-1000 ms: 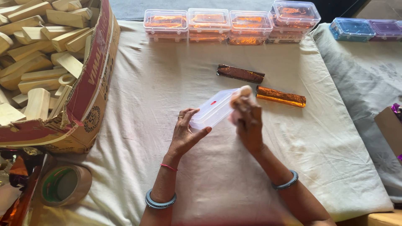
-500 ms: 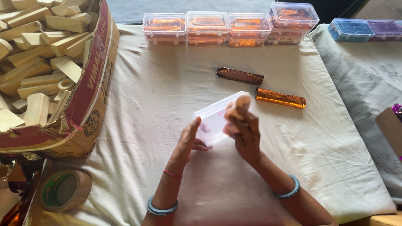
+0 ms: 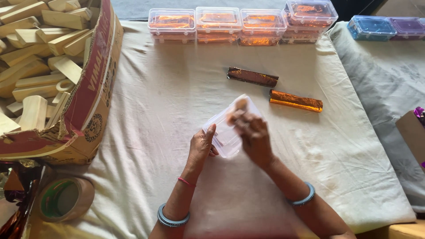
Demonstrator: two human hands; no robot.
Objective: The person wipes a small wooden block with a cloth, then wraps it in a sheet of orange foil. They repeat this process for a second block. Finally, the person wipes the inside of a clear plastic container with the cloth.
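1. Head view, centre: both hands hold a clear plastic box (image 3: 228, 130) just above the cloth-covered worktop (image 3: 177, 102). Left hand (image 3: 201, 148) clamped on the box's near left edge, thumb up against its side. Right hand (image 3: 252, 135) clamped on the right side, fingers over the top; this hand is blurred, so finger detail is not clear.
2. Box tilted, one corner pointing away from the person. Whether its lid is seated, cannot tell.
3. Just beyond the box, two foil-wrapped sticks lie flat on the cloth: a darker brown one (image 3: 252, 76) and, to its right and nearer, an orange one (image 3: 295, 101). They lie close together; neither touches the box.
4. Far edge of worktop: row of clear boxes with orange contents (image 3: 241, 22), side by side, the rightmost stacked higher. Further right, a blue box (image 3: 371, 26) and a purple box (image 3: 405, 25).
5. Left: open cardboard carton (image 3: 86, 110) full of pale wooden blocks (image 3: 33, 66).
6. Lower left: roll of brown tape (image 3: 64, 199), lying flat beside the carton.
7. Both wrists wear blue-grey bangles (image 3: 172, 217); the left also a thin red thread.
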